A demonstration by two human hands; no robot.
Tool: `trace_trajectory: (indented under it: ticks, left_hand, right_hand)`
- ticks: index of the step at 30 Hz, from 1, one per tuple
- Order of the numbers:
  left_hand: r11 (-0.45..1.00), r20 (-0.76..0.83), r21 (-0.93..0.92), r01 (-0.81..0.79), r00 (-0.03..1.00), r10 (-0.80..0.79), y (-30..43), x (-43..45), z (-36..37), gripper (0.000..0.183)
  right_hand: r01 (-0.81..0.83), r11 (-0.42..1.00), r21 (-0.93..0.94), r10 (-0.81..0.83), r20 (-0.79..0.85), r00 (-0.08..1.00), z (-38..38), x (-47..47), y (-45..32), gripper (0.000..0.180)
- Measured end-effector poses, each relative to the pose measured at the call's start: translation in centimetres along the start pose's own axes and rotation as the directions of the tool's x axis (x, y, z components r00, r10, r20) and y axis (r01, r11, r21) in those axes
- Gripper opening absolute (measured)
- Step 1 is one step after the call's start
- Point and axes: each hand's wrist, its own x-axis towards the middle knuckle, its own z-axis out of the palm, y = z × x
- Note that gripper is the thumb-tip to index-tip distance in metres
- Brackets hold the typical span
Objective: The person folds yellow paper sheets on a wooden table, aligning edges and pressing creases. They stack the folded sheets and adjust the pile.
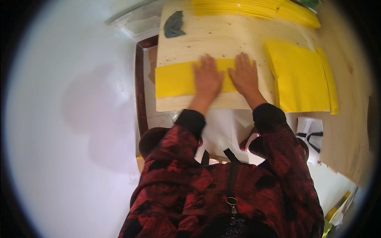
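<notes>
A flat yellow strip (pixel 175 81), fabric or similar sheet material, lies across the near part of a pale wooden board table (pixel 205 38). My left hand (pixel 208 76) rests palm down on its middle, slightly blurred. Flat on the strip's right part is my right hand (pixel 245 74), its fingers spread and their tips reaching past the far edge onto the wood. Neither hand grips anything. The strip's right end is hidden under my right hand.
Right of the strip lies a yellow folded stack (pixel 300 78). More layered yellow sheets (pixel 238 7) lie along the far edge. A grey scrap (pixel 174 25) sits at the far left. A white wall (pixel 74 89) stands left; a wooden panel (pixel 345 98) borders the right.
</notes>
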Motion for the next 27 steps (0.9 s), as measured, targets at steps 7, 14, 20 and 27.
trace_trajectory:
  ticks: [7, 14, 20, 27]
  left_hand:
    - [0.980, -0.043, 0.143, 0.134, 0.991, -0.129, -9.1, -2.0, -0.1, 0.070]
    - [0.910, -0.027, 0.186, 0.371, 0.928, -0.373, -14.4, -2.9, -4.3, 0.066]
    - [0.990, -0.006, 0.141, 0.029, 1.000, -0.029, -5.0, -1.1, -2.4, 0.060]
    - [0.989, 0.090, 0.143, 0.036, 0.995, -0.049, -4.5, -1.1, -0.6, 0.059]
  right_hand:
    - [0.038, 0.999, -0.033, -0.038, -0.023, 0.999, 0.3, -0.2, -0.2, 0.062]
    - [0.042, 0.999, -0.013, -0.043, -0.070, 0.997, 0.4, -0.4, 0.2, 0.061]
    - [0.049, 0.989, -0.138, -0.059, -0.076, 0.995, -1.2, 0.9, -1.7, 0.057]
    - [0.189, 0.949, 0.254, -0.166, -0.108, 0.980, 0.3, 0.5, -6.8, 0.059]
